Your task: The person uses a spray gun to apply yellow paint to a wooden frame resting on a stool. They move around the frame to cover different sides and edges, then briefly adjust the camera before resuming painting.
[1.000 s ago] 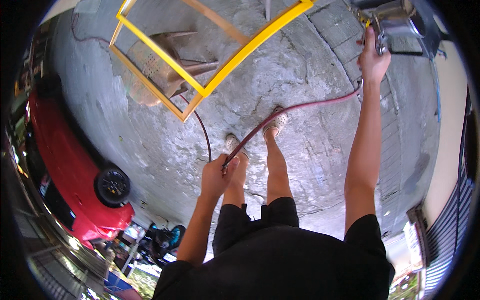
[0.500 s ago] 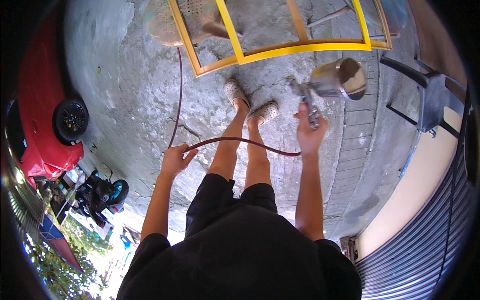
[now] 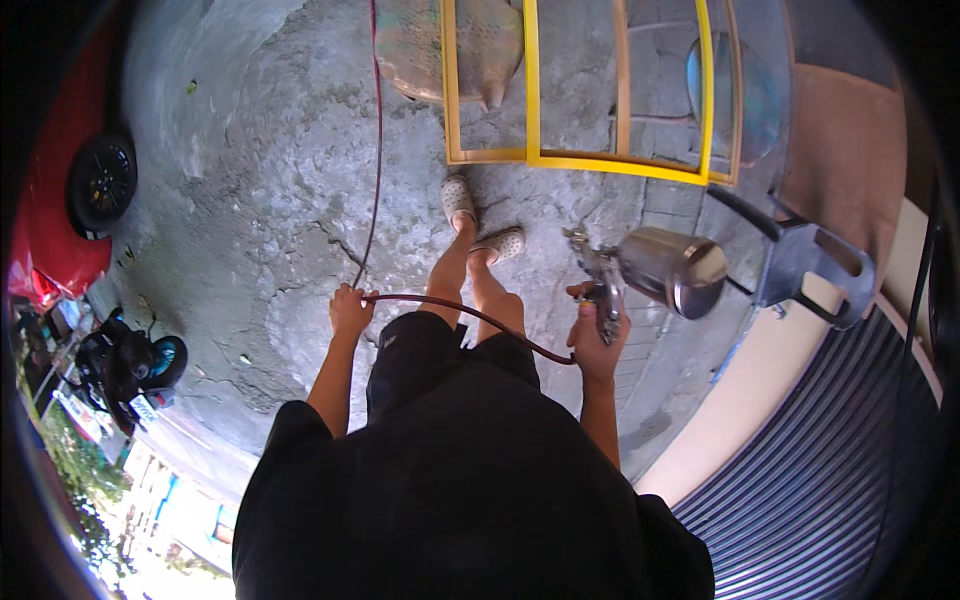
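In my right hand (image 3: 598, 338) is a spray gun (image 3: 602, 285), its handle wrapped by my fingers. A shiny metal cup (image 3: 672, 270) sticks out from the gun to the right. My left hand (image 3: 351, 310) is closed on a dark red hose (image 3: 450, 300), which arcs across in front of me to the gun's handle. From my left hand the hose also runs away over the ground. Ahead stands a frame (image 3: 620, 166), bright yellow on some bars and duller orange-tan on others. The gun is to the near side of the frame, apart from it.
Round stools or seats, one speckled (image 3: 450, 45) and one bluish (image 3: 735, 95), sit behind the frame. A grey plastic chair (image 3: 800, 265) is at right, by a corrugated metal shutter (image 3: 800, 460). A red car (image 3: 60, 210) and a motorcycle (image 3: 125, 365) stand left on cracked concrete (image 3: 260, 200).
My view has turned, and the frame sits farther right and lower in it. The spray gun has come nearer my body. Both hands keep their hold.
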`<state>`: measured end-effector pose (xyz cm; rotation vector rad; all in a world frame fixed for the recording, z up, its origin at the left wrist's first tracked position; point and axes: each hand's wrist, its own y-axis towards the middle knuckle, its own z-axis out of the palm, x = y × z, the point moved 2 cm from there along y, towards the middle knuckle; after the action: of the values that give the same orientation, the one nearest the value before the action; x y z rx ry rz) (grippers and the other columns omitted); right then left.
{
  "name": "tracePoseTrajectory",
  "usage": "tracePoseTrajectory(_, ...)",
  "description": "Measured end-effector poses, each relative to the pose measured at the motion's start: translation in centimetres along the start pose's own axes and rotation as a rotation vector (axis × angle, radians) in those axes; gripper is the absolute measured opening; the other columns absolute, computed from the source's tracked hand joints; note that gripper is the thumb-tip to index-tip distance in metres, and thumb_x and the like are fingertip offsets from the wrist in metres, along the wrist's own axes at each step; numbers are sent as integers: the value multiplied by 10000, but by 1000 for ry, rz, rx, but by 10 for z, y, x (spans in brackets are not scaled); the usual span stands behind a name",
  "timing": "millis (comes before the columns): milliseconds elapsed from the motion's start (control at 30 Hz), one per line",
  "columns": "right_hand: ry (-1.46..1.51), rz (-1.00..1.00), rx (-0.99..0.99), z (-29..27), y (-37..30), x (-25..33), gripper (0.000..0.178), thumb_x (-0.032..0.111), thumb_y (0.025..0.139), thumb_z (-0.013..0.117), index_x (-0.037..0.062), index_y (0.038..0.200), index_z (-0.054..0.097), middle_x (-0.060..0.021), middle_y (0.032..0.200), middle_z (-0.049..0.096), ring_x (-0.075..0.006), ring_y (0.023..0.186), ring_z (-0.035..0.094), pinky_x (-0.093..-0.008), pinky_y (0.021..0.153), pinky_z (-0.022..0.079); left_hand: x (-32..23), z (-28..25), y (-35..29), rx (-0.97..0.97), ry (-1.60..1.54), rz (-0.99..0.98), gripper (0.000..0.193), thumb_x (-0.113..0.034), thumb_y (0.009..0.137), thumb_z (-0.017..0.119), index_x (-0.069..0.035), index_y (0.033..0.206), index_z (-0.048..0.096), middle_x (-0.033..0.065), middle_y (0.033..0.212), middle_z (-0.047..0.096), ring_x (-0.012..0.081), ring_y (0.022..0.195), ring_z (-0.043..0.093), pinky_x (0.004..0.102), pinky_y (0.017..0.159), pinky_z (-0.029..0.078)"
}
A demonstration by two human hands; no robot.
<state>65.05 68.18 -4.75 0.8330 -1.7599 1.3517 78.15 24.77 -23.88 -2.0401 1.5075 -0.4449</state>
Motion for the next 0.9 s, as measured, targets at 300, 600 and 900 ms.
tracePoseTrajectory(300, -106, -192, -226, 9, 17, 161, 238, 212, 988, 668, -19, 955, 712, -6, 628, 596, -48, 425, 453, -245, 400, 328, -2, 14, -13, 122, -572, -489, 486, -584, 952, 575, -126, 1107, 625, 212, 1107, 711, 439, 1100, 647, 502, 901, 501)
tracePoseTrajectory(600, -199, -344, -60, 73, 45, 218, 247, 231, 976, 683, -14, 947, 694, -28, 691, 658, -63, 423, 487, -248, 383, 356, 7, -135, 46, -604, -1014, -393, 211, -206, 953, 673, -85, 1086, 562, 149, 1038, 707, 385, 1028, 682, 470, 864, 543)
tracePoseTrajectory(900, -241, -402, 52, 245, 92, 275, 250, 230, 990, 659, -18, 1016, 669, -51, 782, 695, -54, 443, 496, -236, 388, 366, 116, -209, 132, -624, -1047, -391, 288, -125, 920, 572, -124, 1207, 591, 160, 1027, 683, 302, 890, 695, 396, 778, 524)
